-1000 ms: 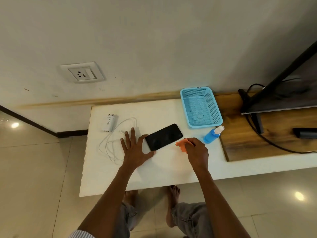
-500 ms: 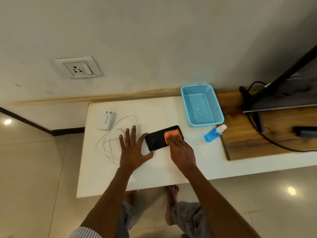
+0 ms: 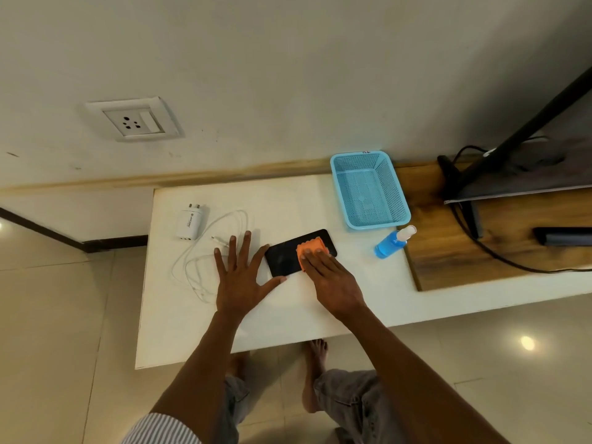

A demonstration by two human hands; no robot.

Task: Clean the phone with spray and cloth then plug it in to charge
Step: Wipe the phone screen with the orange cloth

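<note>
Right hand point(image 3: 333, 280) presses cloth point(image 3: 312, 248) flat on phone point(image 3: 285, 256); left hand point(image 3: 240, 277), splayed, empty, braces it. Uneven pressure may skid the phone.

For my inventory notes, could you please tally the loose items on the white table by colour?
White: 2, charger and cable
Blue: 2, basket and spray bottle
Black: 1, phone
Orange: 1, cloth under the right hand
Total: 6

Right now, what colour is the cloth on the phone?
Orange: the cloth lies under the right hand, on the black phone, in the head view.
</note>
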